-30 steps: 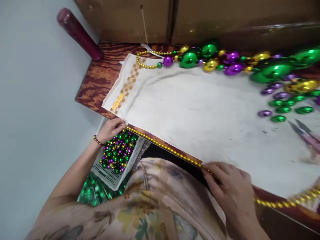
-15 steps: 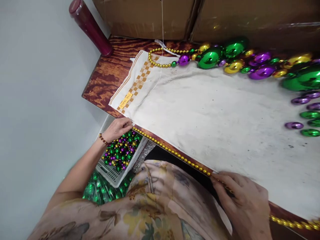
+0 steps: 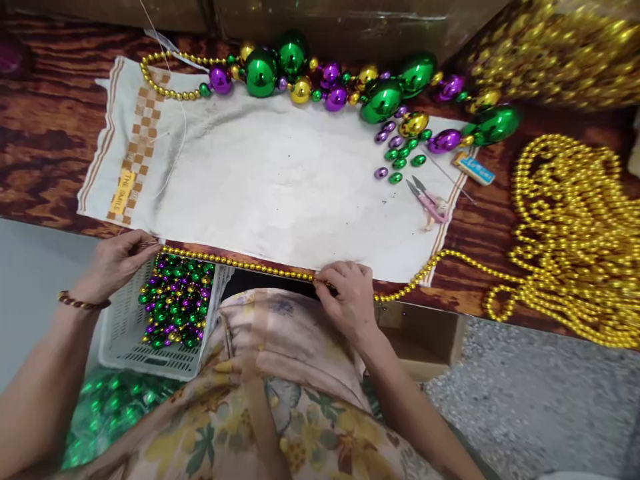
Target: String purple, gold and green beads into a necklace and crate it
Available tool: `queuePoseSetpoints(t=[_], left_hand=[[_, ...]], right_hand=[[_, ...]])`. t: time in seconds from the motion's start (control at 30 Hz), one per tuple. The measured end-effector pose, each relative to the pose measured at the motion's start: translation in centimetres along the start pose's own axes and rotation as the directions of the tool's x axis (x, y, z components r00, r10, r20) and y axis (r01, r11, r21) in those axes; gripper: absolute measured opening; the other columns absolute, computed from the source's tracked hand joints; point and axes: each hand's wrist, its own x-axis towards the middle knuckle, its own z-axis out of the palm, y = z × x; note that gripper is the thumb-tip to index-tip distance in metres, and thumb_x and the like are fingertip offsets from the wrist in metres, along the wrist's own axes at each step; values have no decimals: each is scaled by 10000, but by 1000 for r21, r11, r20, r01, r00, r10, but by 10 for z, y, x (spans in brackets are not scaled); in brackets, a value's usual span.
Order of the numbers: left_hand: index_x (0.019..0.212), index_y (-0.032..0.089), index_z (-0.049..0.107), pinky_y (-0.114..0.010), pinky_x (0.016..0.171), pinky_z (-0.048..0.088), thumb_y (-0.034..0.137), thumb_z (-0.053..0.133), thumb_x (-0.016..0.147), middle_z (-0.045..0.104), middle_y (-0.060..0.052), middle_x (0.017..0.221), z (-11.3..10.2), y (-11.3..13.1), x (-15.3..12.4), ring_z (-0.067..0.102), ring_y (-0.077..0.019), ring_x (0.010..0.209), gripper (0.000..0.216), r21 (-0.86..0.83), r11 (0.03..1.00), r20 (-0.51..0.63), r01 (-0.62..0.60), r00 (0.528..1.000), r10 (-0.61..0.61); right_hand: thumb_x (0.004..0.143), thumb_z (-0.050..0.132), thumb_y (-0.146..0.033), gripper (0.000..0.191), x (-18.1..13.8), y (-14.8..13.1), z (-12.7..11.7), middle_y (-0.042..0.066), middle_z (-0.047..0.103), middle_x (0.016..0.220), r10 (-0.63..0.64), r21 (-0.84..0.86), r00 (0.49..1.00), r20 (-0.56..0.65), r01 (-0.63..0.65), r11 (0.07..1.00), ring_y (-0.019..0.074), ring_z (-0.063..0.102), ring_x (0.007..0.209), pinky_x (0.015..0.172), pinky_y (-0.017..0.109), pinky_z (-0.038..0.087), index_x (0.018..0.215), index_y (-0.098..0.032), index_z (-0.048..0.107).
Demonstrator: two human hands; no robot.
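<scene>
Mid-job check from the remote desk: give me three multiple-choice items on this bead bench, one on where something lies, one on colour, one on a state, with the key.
1. Where do the scissors lie?
A. on the white cloth, near its right end
B. in the basket
C. on the floor

2. Which colours are the small beads in the white basket?
A. red and blue
B. green, purple and gold
C. all silver

3. How is the gold bead strand between the two hands?
A. coiled in a heap
B. hanging loose below the table
C. stretched straight along the table's near edge

Key:
1 A, the pink-handled scissors rest on the cloth beside loose beads.
2 B, those three colours fill the basket.
3 C, the left hand pinches one end and the right hand grips further along, with the strand straight between them.
</scene>
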Motion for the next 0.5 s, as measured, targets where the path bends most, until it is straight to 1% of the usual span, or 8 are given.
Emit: queuePoseSetpoints(t=[0.1,0.17,0.23,0.3,0.33,0.37,0.4,0.5], left_hand=[[825,175,650,-233,689,427,443,622,814,666,2,766,-4,9,-3,554,-136,716,270,-92,995,-32,24,999,-27],[827,174,657,-246,714,447,406,639,801,681,-7,796,-11,20,-5,577,-142,742,234,-168,986,-90,12,996,-27],[811,174,646,-246,698,449,388,656,791,668,-1,778,-19,35,-3,564,-133,716,214,-220,975,-209,-35,978,-12],[809,168,638,-241,668,440,392,674,785,642,7,757,-27,52,5,534,-118,680,229,-209,973,-350,-100,936,21],[819,163,639,-240,664,438,399,674,790,638,6,759,-30,61,13,531,-115,678,240,-182,975,-391,-125,919,45],[836,159,645,-240,665,438,409,666,797,640,3,765,-32,69,22,535,-116,685,254,-143,979,-405,-144,911,75],[851,156,651,-242,668,439,420,651,806,644,-2,768,-33,76,32,543,-120,694,267,-100,983,-386,-155,917,105],[935,152,667,-275,697,464,444,568,856,664,-42,848,-35,96,60,565,-145,719,318,49,980,-230,-193,953,199]], right_hand=[[879,584,-193,127,-1,-1,1,31,709,848,-4,-17,1000,-4,4,1000,215,559,815,827,390,299,777,-213,657],[886,564,-194,119,-2,-1,-1,35,713,862,-17,-20,1000,7,17,1000,222,572,825,829,387,312,807,-215,650],[907,522,-192,124,-2,-1,-8,39,712,869,-12,20,1000,27,11,1000,211,591,801,789,357,347,858,-213,635],[918,481,-188,130,0,0,-19,40,699,858,15,96,999,29,-18,995,189,596,749,721,313,379,886,-211,605],[916,466,-185,129,1,2,-26,39,686,844,28,134,999,16,-30,990,179,591,724,689,295,388,884,-211,588],[914,453,-182,129,4,3,-32,37,671,828,38,164,999,-3,-37,986,173,584,706,669,283,395,877,-212,573],[908,444,-178,126,7,6,-38,32,654,805,40,185,999,-27,-34,982,169,575,690,658,274,400,867,-213,558],[884,437,-166,113,18,16,-54,12,615,753,25,200,997,-77,-9,980,158,544,642,628,264,397,861,-217,534]])
